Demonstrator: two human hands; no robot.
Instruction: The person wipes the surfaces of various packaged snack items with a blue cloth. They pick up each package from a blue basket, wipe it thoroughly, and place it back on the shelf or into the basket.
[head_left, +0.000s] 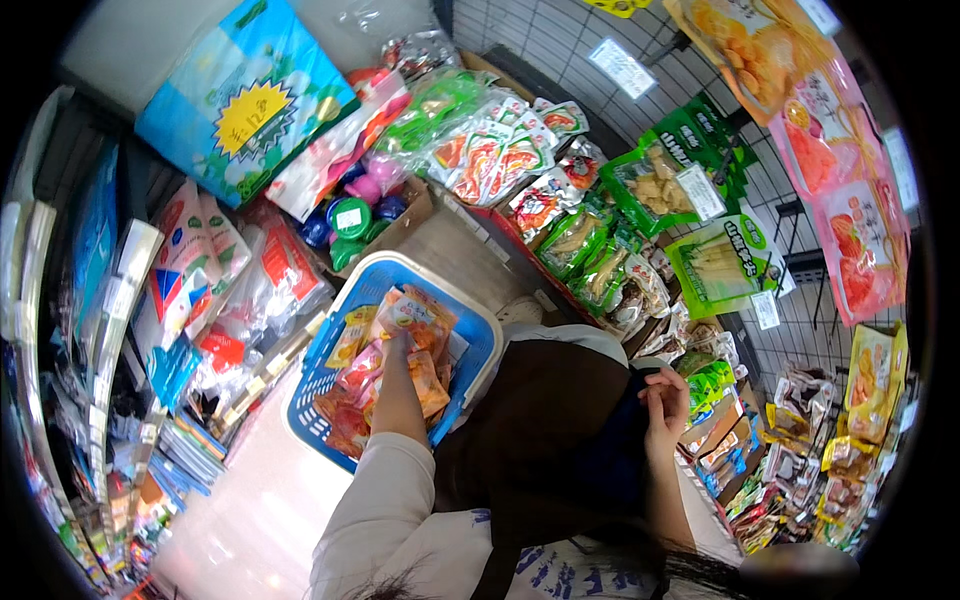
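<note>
My left hand (397, 346) reaches into a blue plastic shopping basket (304, 416) with a white rim. It grips the lower edge of an orange-and-pink snack packet (418, 309); my fingertips are partly hidden. Beneath and around it lie several more packets, including a yellow one (354, 336) and an orange one (427, 386). My right hand (666, 401) is raised beside my dark apron (540, 427), fingers loosely bent, with nothing visible in it. It is nearest to the green snack packs (709, 384) in the shelf boxes.
Boxes of packaged snacks (592, 251) line the right, below a wire rack (525, 37) with hanging bags (667, 180). Ahead are a carton of coloured bottles (350, 219) and a large blue package (247, 97). Shelves with bagged goods (195, 262) stand left. A pale shoe (520, 309) shows below.
</note>
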